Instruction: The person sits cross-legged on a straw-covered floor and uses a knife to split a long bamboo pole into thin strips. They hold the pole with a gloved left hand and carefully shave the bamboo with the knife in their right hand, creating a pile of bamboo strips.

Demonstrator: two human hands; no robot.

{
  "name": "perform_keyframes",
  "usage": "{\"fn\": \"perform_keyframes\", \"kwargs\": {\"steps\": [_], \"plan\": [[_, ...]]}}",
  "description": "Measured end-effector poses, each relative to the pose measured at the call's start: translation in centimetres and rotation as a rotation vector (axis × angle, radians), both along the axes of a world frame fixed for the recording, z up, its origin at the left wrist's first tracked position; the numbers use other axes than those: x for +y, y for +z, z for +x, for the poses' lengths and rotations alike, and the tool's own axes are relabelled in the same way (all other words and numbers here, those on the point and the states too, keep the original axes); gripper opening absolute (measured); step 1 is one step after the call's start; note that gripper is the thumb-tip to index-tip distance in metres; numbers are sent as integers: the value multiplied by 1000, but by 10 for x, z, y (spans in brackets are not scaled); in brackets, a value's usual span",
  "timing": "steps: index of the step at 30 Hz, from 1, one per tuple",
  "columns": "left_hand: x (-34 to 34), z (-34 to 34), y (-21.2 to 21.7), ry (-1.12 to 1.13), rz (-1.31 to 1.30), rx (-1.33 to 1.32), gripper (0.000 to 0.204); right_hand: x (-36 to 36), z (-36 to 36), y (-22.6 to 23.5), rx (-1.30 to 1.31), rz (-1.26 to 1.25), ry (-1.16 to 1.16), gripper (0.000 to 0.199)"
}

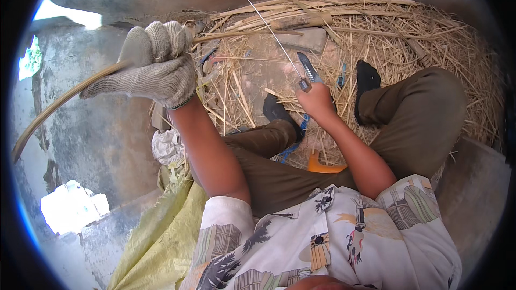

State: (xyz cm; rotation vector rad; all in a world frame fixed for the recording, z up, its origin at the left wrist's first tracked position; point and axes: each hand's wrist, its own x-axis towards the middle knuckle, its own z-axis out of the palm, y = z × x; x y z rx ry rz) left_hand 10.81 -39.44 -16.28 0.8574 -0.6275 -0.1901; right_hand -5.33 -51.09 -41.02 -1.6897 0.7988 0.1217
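Note:
My left hand (pixel 161 64), in a knitted grey-white work glove, is closed around a long, thin cane strip (pixel 56 104). The strip bends down to the left edge, and its other end runs right above the floor. Bare and closed, my right hand (pixel 317 100) grips a knife (pixel 275 38) whose long blade shows as a narrow bright line pointing up and left. Its handle is mostly hidden in the fist. Just beyond that hand, a dark toothed saw blade (pixel 310 68) lies on the floor; whether it joins the orange handle (pixel 324 164) near my thigh cannot be seen.
Straw-like shavings (pixel 424 37) and long split strips (pixel 322 1) cover much of the floor. A grey brick (pixel 301 38) lies ahead. My dark-socked feet (pixel 277 110) flank the work area. A yellow-green woven sack (pixel 166 236) and a rough wall (pixel 102 75) are at left.

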Motion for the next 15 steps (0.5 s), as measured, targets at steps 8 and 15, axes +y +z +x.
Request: {"fn": "perform_keyframes", "kwargs": {"steps": [8,15], "plan": [[-4,3,3,-81,14,-47,79,1,-2,9,14,401,-57,26],[5,12,-10,-3,7,-108,59,10,-3,11,-167,74,-131,23]]}}
